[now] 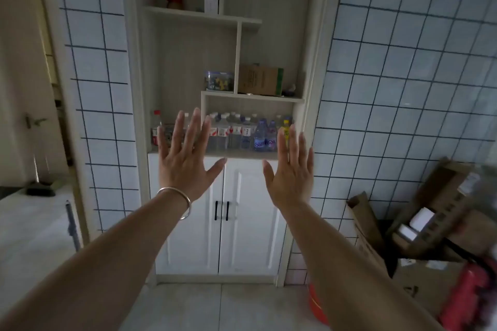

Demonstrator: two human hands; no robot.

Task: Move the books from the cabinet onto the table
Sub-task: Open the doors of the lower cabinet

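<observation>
A white cabinet (pixel 248 217) with two shut doors and black handles stands straight ahead, under open shelves. No books are in view. My left hand (pixel 185 161) is raised in front of the cabinet with fingers spread straight, back of the hand toward me, a silver bangle on the wrist. My right hand (pixel 291 169) is raised beside it, fingers straight and spread too. Both hands hold nothing and touch nothing. A white table surface (pixel 29 225) shows at the left edge.
Several water bottles (pixel 242 133) line the shelf above the doors. A cardboard box (pixel 259 80) and a clear container (pixel 218 81) sit one shelf higher. Open cardboard boxes (pixel 430 231) and a red object (pixel 468 295) crowd the floor at right. Tiled walls flank the cabinet.
</observation>
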